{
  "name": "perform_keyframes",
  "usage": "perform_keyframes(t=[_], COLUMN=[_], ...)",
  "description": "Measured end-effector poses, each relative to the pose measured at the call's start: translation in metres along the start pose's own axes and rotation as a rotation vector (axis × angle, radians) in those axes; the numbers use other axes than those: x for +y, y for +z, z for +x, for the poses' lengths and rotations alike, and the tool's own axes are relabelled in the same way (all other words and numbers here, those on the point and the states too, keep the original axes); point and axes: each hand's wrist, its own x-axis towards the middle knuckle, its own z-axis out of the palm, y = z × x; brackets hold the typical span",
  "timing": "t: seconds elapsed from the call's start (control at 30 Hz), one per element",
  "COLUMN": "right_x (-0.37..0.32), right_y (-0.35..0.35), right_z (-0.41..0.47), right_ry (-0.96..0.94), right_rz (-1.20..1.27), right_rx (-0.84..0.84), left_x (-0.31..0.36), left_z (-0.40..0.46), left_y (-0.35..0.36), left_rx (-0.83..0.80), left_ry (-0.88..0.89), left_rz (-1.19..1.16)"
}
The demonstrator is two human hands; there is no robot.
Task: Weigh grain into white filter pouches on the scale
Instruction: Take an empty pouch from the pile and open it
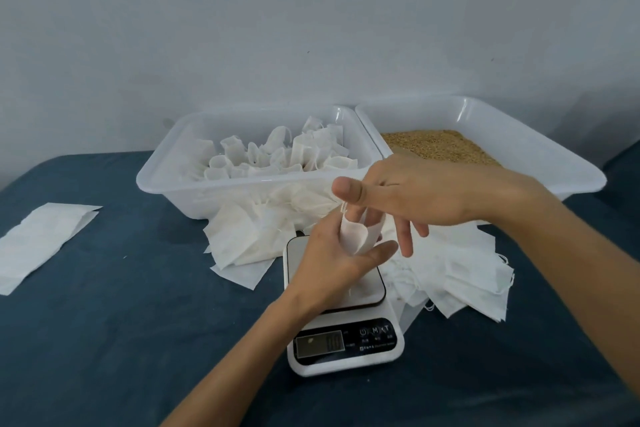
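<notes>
Above the scale (341, 305), my left hand (332, 253) grips one pouch (356, 236); right hand (415, 194) fingers (405, 236), nearly straight, spread its mouth. Overstretching may tear it.

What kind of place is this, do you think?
Probably a home or small workshop packing table: a white digital kitchen scale on dark blue cloth, a white plastic tray of brown grain, and another white tray of opened filter pouches.
</notes>
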Motion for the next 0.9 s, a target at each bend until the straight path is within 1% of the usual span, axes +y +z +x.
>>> perform_keyframes(t=[0.07, 0.1, 0.13, 0.2, 0.27, 0.3, 0.33, 0.37, 0.43, 0.5, 0.6, 0.67, 0.77, 0.83, 0.9], right_x=[0.005, 0.011, 0.02, 0.049, 0.092, 0.117, 0.142, 0.165, 0.199, 0.219, 0.234, 0.239, 0.241, 0.243, 0.246], right_y=[-0.006, -0.012, -0.019, -0.035, -0.047, -0.051, -0.054, -0.054, -0.049, -0.04, -0.032, -0.032, -0.033, -0.034, -0.033], right_z=[0.003, 0.003, 0.004, 0.009, 0.017, 0.023, 0.028, 0.033, 0.039, 0.044, 0.052, 0.057, 0.062, 0.067, 0.073], right_ry=[-0.052, -0.077, -0.087, -0.061, 0.014, 0.084, 0.175, 0.281, 0.462, 0.538, 0.518, 0.485, 0.431, 0.407, 0.426], right_rz=[0.046, 0.099, 0.165, 0.253, 0.217, 0.154, 0.062, -0.039, -0.17, -0.2, -0.2, -0.253, -0.258, -0.293, -0.36], right_rx=[0.025, 0.072, 0.149, 0.369, 0.573, 0.627, 0.632, 0.592, 0.461, 0.369, 0.307, 0.306, 0.286, 0.231, 0.183], left_x=[0.0, 0.001, 0.001, 0.002, 0.002, 0.002, 0.002, 0.001, 0.0, -0.001, -0.002, -0.002, -0.001, -0.002, -0.004], left_z=[0.001, 0.002, 0.003, 0.003, 0.003, 0.003, 0.003, 0.004, 0.004, 0.005, 0.005, 0.006, 0.006, 0.006, 0.006], left_y=[0.0, -0.001, -0.001, -0.003, -0.005, -0.005, -0.006, -0.006, -0.006, -0.006, -0.005, -0.004, -0.004, -0.004, -0.005], left_rx=[0.035, 0.052, 0.069, 0.093, 0.103, 0.11, 0.118, 0.128, 0.147, 0.159, 0.163, 0.165, 0.168, 0.17, 0.166], left_ry=[0.008, 0.009, 0.004, -0.02, -0.045, -0.055, -0.066, -0.076, -0.091, -0.086, -0.076, -0.073, -0.07, -0.062, -0.059], left_rz=[-0.05, -0.082, -0.109, -0.144, -0.174, -0.189, -0.209, -0.23, -0.255, -0.25, -0.251, -0.25, -0.257, -0.273, -0.275])
